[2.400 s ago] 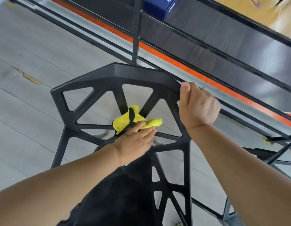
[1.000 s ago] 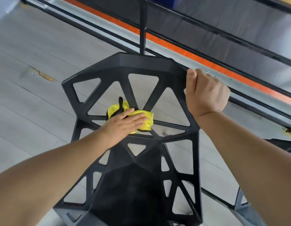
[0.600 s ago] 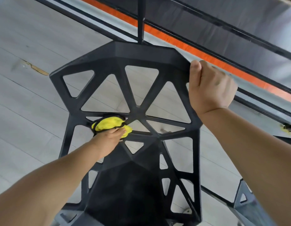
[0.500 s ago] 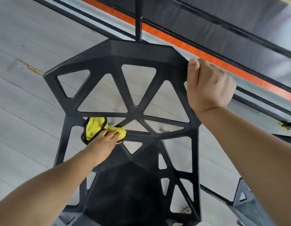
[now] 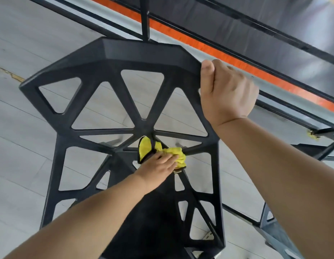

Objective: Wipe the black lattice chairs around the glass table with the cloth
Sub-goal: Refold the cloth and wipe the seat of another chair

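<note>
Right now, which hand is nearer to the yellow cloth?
Left. The left hand presses flat on the yellow cloth against the lower struts of the chair; the right hand grips the backrest's top right corner, apart from the cloth.

Gripped by right hand (image 5: 226, 94): lattice chair (image 5: 110, 58), black moulded plastic by the look, matt, smooth, faint dusty haze on top edge. Under left hand (image 5: 158, 166): cloth (image 5: 173, 151), yellow, soft fuzzy pile, dark stitched hem. Beyond right hand: table frame (image 5: 145, 15), black, painted-metal look, satin; table top (image 5: 312, 25), dark, glossy, reflective like glass; orange strip (image 5: 209, 48), flat matt. Left of left hand: floor (image 5: 31, 43), pale grey planks, matt, fine seams, one scuffed yellowish patch.
</note>
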The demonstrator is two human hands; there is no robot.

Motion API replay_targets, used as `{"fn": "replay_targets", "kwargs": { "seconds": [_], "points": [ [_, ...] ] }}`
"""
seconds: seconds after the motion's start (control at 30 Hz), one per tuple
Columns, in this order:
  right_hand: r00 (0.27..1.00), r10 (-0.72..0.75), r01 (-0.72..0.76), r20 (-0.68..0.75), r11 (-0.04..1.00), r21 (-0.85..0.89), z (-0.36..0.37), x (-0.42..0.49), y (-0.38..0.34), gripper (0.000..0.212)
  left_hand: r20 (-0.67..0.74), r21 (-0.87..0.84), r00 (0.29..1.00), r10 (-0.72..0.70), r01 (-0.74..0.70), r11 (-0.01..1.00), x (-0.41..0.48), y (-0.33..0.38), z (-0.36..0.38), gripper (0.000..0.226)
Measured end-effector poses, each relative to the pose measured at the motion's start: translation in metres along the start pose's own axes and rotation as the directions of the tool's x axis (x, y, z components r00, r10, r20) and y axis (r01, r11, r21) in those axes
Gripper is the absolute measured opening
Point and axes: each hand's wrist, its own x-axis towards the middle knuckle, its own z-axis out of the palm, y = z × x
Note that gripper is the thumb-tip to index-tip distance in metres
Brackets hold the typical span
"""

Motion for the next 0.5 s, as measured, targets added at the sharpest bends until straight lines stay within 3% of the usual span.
{"fn": "replay_targets", "kwargs": {
  "seconds": [0.1, 0.3, 0.5],
  "points": [
    [0.999, -0.010, 0.010, -0.039, 1.000, 0.013, 0.002, -0.002, 0.000, 0.045, 0.315, 0.105, 0.946, -0.075, 0.044, 0.993, 0.005, 0.001, 0.017, 0.057],
    [0.996, -0.030, 0.033, -0.086, 0.999, 0.036, 0.002, -0.001, 0.000, 0.044, 0.341, 0.069, 0.900, -0.272, 0.264, 0.962, -0.006, 0.001, 0.017, 0.058],
    [1.000, -0.020, 0.020, -0.023, 1.000, -0.003, 0.000, -0.002, -0.001, 0.045, 0.444, 0.141, 0.746, -0.495, 0.488, 0.862, -0.057, -0.020, 0.014, 0.059]
  ]
}}
